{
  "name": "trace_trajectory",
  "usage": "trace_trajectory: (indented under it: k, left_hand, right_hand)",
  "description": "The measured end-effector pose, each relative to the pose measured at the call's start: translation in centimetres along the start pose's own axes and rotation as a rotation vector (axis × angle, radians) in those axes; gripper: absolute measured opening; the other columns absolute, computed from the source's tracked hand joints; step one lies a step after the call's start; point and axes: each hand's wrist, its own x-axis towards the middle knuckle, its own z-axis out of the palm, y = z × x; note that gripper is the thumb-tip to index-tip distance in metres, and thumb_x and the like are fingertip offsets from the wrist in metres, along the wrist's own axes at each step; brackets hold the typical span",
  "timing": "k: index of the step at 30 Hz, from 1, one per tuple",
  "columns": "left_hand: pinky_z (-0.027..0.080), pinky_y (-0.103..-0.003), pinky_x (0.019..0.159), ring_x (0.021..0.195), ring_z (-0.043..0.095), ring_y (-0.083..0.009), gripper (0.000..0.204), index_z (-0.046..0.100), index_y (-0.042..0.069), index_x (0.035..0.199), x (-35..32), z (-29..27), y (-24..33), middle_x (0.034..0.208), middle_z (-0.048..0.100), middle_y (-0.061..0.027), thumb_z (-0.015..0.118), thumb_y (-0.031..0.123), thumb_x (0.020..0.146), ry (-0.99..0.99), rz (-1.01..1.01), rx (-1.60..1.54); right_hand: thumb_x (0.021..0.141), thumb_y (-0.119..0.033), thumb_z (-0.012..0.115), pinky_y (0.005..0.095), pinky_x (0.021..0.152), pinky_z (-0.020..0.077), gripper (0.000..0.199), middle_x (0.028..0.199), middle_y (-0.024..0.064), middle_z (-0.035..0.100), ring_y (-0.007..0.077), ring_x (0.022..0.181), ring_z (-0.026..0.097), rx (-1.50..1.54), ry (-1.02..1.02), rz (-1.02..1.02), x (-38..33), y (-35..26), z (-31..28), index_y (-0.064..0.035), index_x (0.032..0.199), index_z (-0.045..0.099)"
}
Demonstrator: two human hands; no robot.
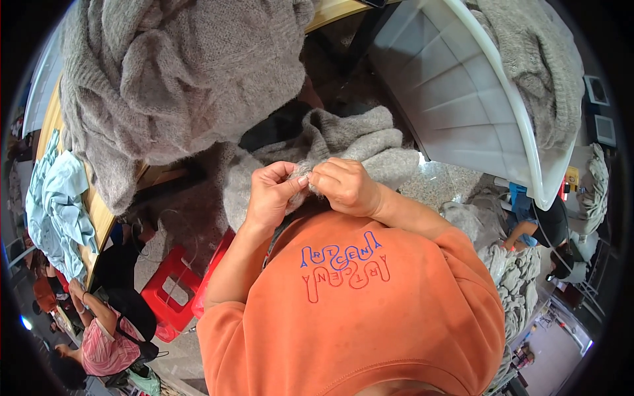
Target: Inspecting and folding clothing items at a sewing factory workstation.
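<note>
My left hand (272, 193) and my right hand (345, 185) meet close to my chest, both pinching a small part of a grey knitted garment (350, 140). The fingertips touch at the knit's edge, where loose fuzzy fibres show between them. The garment hangs from my hands down over my lap, away from me. I wear an orange shirt with printed lettering (356, 310).
A large heap of grey knitwear (178, 72) lies on a wooden table (99, 214) at upper left, with pale blue cloth (56, 211). A white plastic bin (462, 99) holds more grey knit at right. A red stool (173, 294) stands below left. Other people sit at both sides.
</note>
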Motion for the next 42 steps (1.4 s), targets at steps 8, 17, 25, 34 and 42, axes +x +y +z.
trace_trajectory:
  k: [8,17,25,34,42]
  left_hand:
    - [0.039,-0.017,0.047,0.056,0.051,-0.0048,0.009,0.062,-0.002,0.084,0.3,-0.1,-0.9,0.071,0.060,-0.0026,0.061,-0.001,0.076,0.074,0.117,-0.001]
    - [0.043,-0.018,0.057,0.065,0.053,-0.0054,0.008,0.064,-0.001,0.082,0.2,-0.5,-1.5,0.075,0.062,-0.0021,0.062,-0.003,0.074,0.128,0.254,0.119]
    - [0.044,-0.020,0.058,0.065,0.053,-0.0063,0.007,0.065,-0.001,0.080,0.3,-0.6,-1.4,0.071,0.062,-0.0033,0.063,-0.002,0.073,0.205,0.399,0.385]
    - [0.043,-0.023,0.055,0.061,0.055,-0.0102,0.002,0.062,-0.002,0.073,0.2,-0.2,-1.8,0.065,0.060,-0.0069,0.063,-0.002,0.071,0.284,0.433,0.546]
    - [0.042,-0.024,0.052,0.057,0.054,-0.0174,0.009,0.058,0.001,0.071,-0.4,0.2,-2.1,0.067,0.058,-0.0092,0.063,-0.005,0.069,0.303,0.864,0.810]
  right_hand:
    - [0.060,0.006,0.056,0.0302,0.048,0.0454,0.021,0.069,0.0100,0.054,0.0241,0.059,0.055,0.029,-0.009,-0.027,0.2,1.0,0.7,0.0009,0.080,0.052]
    - [0.062,0.014,0.046,0.0329,0.055,0.0476,0.028,0.076,0.0138,0.056,0.0297,0.063,0.058,0.316,-0.021,0.157,-0.3,1.5,1.6,0.0006,0.086,0.051]
    - [0.061,0.007,0.049,0.0331,0.054,0.0468,0.025,0.074,0.0140,0.056,0.0290,0.063,0.057,0.229,-0.067,0.323,-0.1,0.9,1.7,-0.0010,0.085,0.052]
    - [0.064,-0.002,0.054,0.0375,0.045,0.0417,0.011,0.059,0.0103,0.050,0.0293,0.055,0.053,0.098,-0.074,0.301,-0.7,0.5,2.0,-0.0054,0.066,0.044]
    - [0.074,0.002,0.049,0.0277,0.048,0.0417,0.014,0.060,0.0079,0.054,0.0096,0.050,0.049,0.962,-0.257,0.868,-0.7,1.2,1.2,0.0000,0.085,0.057]
